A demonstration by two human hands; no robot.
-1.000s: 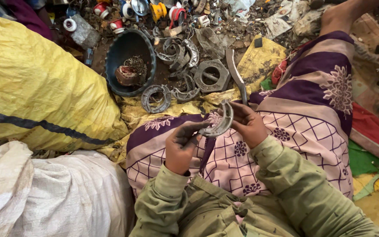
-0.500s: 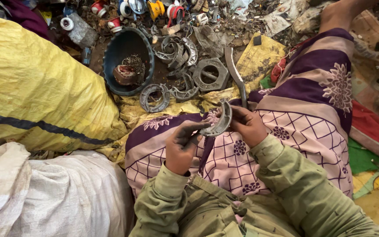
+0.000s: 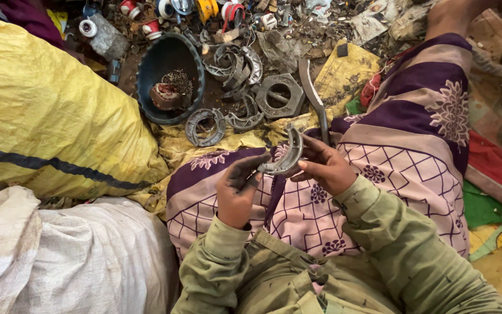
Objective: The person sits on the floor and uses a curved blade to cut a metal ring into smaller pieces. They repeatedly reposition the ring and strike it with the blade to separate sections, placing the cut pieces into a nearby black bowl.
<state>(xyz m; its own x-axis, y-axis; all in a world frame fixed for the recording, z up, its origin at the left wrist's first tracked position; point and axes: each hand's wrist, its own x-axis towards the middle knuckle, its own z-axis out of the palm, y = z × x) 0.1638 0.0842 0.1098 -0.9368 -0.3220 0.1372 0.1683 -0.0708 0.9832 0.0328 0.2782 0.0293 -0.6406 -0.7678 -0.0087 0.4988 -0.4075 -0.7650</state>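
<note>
While flanked by a yellow sack [image 3: 42,110] and dark basin [image 3: 167,78], over patterned cloth [image 3: 413,151]: left hand [image 3: 236,189] and right hand [image 3: 323,166], fingers clamped on curved metal piece [image 3: 283,157] between them.

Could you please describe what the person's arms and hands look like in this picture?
Both arms wear loose, creased olive-green sleeves reaching the wrists. The left hand and right hand are bare, with no gloves; the fingers look smudged with dark grime. No rings or watch show.
</note>
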